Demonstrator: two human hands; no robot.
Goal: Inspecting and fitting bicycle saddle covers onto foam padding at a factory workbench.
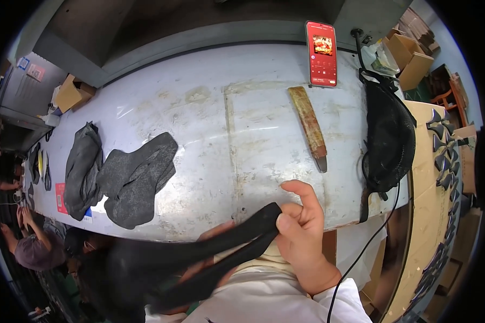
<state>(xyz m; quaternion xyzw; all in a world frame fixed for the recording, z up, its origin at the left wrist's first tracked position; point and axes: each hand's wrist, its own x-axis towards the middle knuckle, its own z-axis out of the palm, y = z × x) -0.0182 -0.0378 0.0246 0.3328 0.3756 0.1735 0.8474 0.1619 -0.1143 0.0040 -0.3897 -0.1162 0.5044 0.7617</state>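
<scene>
A long, floppy black piece of sheet material [237,231], slit or folded along its length, hangs in the air over the table's near edge. My right hand [302,237] pinches its right end between thumb and fingers, the index finger raised away. Behind the piece is my left hand [195,269], mostly covered by it; a few fingers show through the gap and appear to hold it. The piece's left part is blurred. Left of my hands lie two dark grey piles of similar floppy pieces, one long [83,172] and one wider [140,180].
On the pale table [199,118] lies a tape-wrapped knife-like tool [310,129]. A lit phone [321,54] stands behind it. A black mesh bag [388,134] with a cable sits right, beside cardboard [423,161] bearing several dark pointed pieces. Other people [40,247] work at left.
</scene>
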